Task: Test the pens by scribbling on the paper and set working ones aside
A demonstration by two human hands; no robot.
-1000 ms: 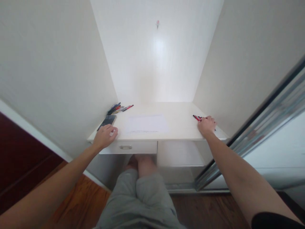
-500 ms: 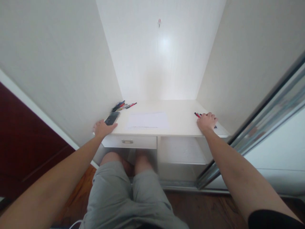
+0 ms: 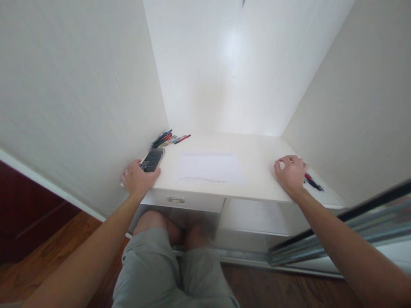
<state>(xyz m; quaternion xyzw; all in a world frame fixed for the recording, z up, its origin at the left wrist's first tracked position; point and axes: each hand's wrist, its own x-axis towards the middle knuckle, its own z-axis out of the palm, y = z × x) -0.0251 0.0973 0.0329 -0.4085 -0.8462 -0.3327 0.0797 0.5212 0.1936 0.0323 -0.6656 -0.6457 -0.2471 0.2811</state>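
At the desk's left edge my left hand [image 3: 138,177] is wrapped round a dark phone [image 3: 152,161], thumb on its near side. My right hand [image 3: 290,172] is over the right part of the white desk, its fingers curled with thumb and index finger close together; whatever they may hold is too small to make out. Just right of it lie a few red and black pens [image 3: 313,182]. Between the hands a white sheet of paper [image 3: 208,167] lies flat, with small dark writing along its near edge.
A pile of several pens [image 3: 165,139] lies at the back left of the desk, beside the left wall. Below the desktop are a drawer with a metal handle [image 3: 176,199] and an open shelf [image 3: 257,216]. White panels stand behind and on both sides.
My view has turned and shifted a little. My right hand has come off the red and black pens, which now show to its right. The left hand still holds the phone.
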